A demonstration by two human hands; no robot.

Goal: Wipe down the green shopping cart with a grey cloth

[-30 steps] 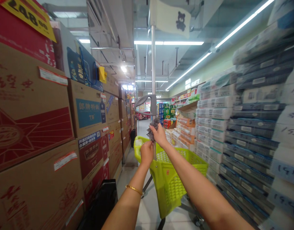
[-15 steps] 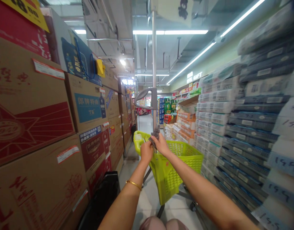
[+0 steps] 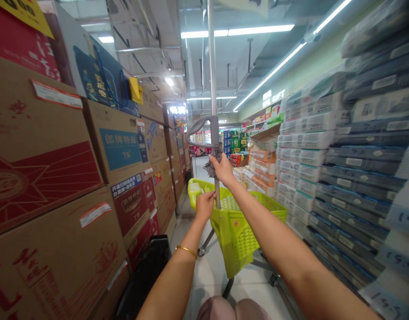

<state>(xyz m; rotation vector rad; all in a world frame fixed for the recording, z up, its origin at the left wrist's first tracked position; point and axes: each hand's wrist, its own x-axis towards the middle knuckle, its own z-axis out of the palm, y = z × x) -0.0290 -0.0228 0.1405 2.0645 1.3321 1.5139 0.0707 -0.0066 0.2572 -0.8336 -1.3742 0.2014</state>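
Note:
A metal pole (image 3: 212, 66) with a grey looped handle (image 3: 201, 132) rises from the lime-green shopping cart (image 3: 236, 240) in front of me. My right hand (image 3: 222, 170) is closed around a crumpled grey cloth (image 3: 211, 169), pressing it to the pole just under the looped handle. Lower down, at the cart's rim, my left hand (image 3: 206, 204) has its fingers closed on the pole. A gold bangle (image 3: 186, 251) circles my left wrist. The cloth is partly covered by my right hand.
Stacked cardboard cartons (image 3: 44, 258) line the left side, with a black bag (image 3: 144, 275) on the floor beside them. Piles of wrapped packs (image 3: 304, 155) and dark packages (image 3: 358, 186) with price sheets stand on the right. The tiled aisle (image 3: 199, 171) runs ahead between them.
My right hand has slid up the pole with the grey cloth, from the cart's rim to below the looped handle. My left hand stays low and now grips the pole apart from the cloth.

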